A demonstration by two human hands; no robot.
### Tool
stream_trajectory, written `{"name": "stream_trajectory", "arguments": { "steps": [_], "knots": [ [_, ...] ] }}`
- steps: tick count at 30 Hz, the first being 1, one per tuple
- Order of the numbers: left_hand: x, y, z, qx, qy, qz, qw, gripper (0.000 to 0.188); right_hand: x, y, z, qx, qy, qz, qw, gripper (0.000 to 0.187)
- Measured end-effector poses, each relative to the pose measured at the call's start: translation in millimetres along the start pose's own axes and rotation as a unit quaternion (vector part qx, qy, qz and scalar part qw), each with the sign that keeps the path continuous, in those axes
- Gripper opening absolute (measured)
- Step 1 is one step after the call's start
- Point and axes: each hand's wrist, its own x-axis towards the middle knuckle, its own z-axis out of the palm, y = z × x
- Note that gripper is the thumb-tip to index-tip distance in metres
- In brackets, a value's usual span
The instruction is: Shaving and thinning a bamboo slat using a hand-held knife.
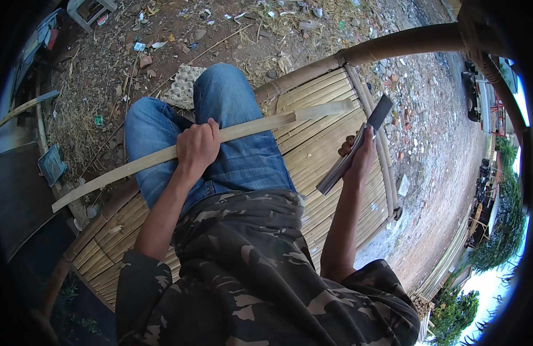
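My left hand (198,145) is closed around a long, pale bamboo strip (250,128) that lies across my jeans-covered thighs. One end of the strip reaches out past my left leg; the other, with a step or joint along it, rests over the bamboo seat on the right. In my right hand (361,154), fingers wrapped round its middle, is a dark, flat, square-ended knife (379,113). It is held slanted above the seat, apart from the strip. Its cutting edge cannot be made out.
I sit on a slatted bamboo bench (321,151) with a thick pole frame (405,45). A grey egg tray (183,86) lies on the littered ground beyond my knees. At far left is a blue plastic container (52,166); a grey stool (92,11) stands at the top left.
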Motion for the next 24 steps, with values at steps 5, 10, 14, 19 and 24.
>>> {"name": "stream_trajectory", "arguments": {
  "steps": [5, 10, 14, 19, 24],
  "knots": [
    [6, -2, 3, 0.027, 0.039, 0.009, 0.999, 0.054, -29, 40, 30, -0.035, -0.047, -0.003, 0.998, 0.034],
    [4, -3, 2, 0.003, 0.033, 0.016, 0.999, 0.053, -37, 28, 26, -0.171, -0.207, 0.154, 0.951, 0.033],
    [8, 5, 4, -0.004, 0.035, 0.013, 0.999, 0.054, -10, 6, 11, -0.025, -0.034, 0.013, 0.999, 0.032],
    [6, -1, 1, 0.018, 0.027, -0.012, 0.999, 0.054, -64, 51, 45, -0.260, -0.295, 0.158, 0.906, 0.038],
    [2, -16, -13, -0.053, -0.018, -0.011, 0.998, 0.053, -27, 24, 21, -0.108, -0.137, 0.139, 0.975, 0.031]
  ]
}}
